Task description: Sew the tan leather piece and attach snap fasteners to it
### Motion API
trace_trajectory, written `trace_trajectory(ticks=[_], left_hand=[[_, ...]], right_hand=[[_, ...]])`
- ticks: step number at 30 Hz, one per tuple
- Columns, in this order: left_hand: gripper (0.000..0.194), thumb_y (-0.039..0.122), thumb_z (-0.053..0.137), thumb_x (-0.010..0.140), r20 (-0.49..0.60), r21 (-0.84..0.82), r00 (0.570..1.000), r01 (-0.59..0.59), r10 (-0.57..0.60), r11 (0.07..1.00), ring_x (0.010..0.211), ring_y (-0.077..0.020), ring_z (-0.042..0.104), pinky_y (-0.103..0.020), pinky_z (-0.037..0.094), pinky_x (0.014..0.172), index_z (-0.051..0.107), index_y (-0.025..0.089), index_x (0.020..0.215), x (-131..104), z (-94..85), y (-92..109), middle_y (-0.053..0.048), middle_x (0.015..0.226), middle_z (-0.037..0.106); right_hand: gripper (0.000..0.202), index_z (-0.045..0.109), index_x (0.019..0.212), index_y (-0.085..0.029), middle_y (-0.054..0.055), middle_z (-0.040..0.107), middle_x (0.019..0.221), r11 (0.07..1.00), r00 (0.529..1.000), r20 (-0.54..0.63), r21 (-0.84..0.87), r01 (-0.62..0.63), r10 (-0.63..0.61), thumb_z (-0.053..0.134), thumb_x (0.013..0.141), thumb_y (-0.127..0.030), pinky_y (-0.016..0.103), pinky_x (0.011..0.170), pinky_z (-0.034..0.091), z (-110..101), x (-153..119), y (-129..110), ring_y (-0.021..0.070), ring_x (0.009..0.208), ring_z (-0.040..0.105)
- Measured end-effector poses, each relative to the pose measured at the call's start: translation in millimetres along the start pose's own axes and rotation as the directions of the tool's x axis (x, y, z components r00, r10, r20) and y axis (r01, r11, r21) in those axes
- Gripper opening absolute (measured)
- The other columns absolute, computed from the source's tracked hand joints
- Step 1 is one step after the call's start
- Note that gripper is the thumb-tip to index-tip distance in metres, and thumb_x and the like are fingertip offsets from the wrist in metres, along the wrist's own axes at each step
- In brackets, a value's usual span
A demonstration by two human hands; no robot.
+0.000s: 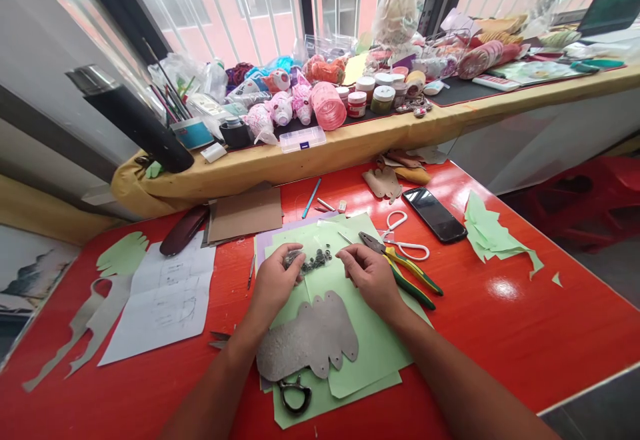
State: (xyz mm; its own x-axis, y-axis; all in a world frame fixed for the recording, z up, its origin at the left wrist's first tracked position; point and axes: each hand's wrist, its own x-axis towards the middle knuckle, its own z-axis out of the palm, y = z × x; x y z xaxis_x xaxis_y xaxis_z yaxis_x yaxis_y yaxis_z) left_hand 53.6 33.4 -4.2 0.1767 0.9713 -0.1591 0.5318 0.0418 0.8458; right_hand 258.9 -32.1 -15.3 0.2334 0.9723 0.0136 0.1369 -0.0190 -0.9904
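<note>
My left hand [277,275] is closed around a small clear bag with dark bits in it. Several small black metal-looking rings or studs [315,262] lie loose beside its fingertips on green paper [373,360]. Opposite them, the thumb and fingers of my right hand [367,275] are pinched together; whatever they may hold is too small to make out. Below both hands lies a grey leather-like piece [320,333] with scalloped edges and small holes. Pliers [403,263] with yellow-green handles rest just beyond my right hand. A black scissor handle [296,399] pokes out under the grey piece.
White-handled scissors [413,249] and a phone [436,215] lie to the right, with green paper scraps [493,230] farther out. On the left are a drawn-on sheet [165,300], a dark case [183,231] and cardboard [245,215]. A cluttered ledge [280,160] runs behind the red table.
</note>
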Motion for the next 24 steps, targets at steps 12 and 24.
trace_trajectory(ticks=[12, 24], left_hand=[[0.05, 0.043, 0.063, 0.1, -0.052, 0.763, 0.949, -0.163, 0.312, 0.625, 0.085, -0.026, 0.073, -0.035, 0.045, 0.057, 0.057, 0.024, 0.147, -16.4, -8.7, 7.6, -0.008, 0.138, 0.068], [0.012, 0.032, 0.067, 0.1, 0.141, 0.688, 0.947, -0.304, 0.289, 0.659, 0.084, -0.018, 0.071, -0.031, 0.043, 0.062, 0.072, 0.025, 0.109, -5.5, 13.1, 6.4, -0.001, 0.111, 0.072]], right_hand=[[0.037, 0.07, 0.086, -0.019, -0.002, 0.056, 0.06, 0.999, 0.999, -0.032, 0.038, 0.005, -0.004, 0.065, 0.095, -0.054, 0.026, 0.046, 0.037, -2.7, 0.8, -5.1, 0.0123, 0.049, 0.046], [0.035, 0.07, 0.086, -0.019, -0.002, 0.055, 0.061, 1.0, 1.0, -0.021, 0.024, 0.0, 0.0, 0.065, 0.096, -0.053, 0.025, 0.046, 0.037, -3.7, 0.7, -3.9, 0.0123, 0.049, 0.046]])
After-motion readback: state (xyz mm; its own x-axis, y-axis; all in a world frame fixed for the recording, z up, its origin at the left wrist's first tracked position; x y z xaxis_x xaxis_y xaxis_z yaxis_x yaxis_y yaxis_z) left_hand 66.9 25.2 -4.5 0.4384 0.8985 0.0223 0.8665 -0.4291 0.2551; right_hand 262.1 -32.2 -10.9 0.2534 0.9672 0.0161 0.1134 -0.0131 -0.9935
